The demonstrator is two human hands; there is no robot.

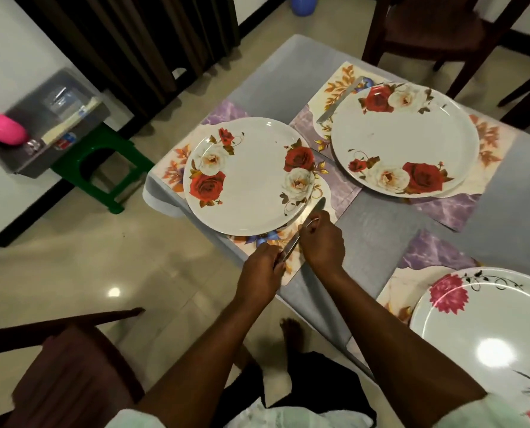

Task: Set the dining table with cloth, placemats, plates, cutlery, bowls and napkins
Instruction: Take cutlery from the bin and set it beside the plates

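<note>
- The left hand (259, 267) grips the handle end of a table knife (300, 231), fingers curled round it at the near edge of the table (381, 223).
- The right hand (320, 239) pinches the same knife further up, fingertips closed on the metal about halfway along.
- The knife lies slanted on the near-left placemat (339, 197), its blade tip pointing far and right, just beside the right rim of the rose plate (248, 176).
- That plate is white with red and cream roses and sits on the placemat, which has purple and floral patches and reaches the table's near-left corner.
- A grey cloth (273, 84) covers the table under the mats.
- Further right, a second rose plate (405, 140) rests on its own placemat (452, 211), with a second knife (339, 100) lying on the mat just beside the plate's left rim, blade end pointing near.
- At the near right, a third plate (486, 319) with a pink flower sits on another mat (427, 251), partly cut off by the picture's edge.
- A dark wooden chair (427, 29) stands at the far side of the table; another chair (72, 366) is near left.
- On the floor to the left, a green stool (103, 168) carries a grey box (35, 162) with a pink cup (5, 129) and blurred small items inside.
</note>
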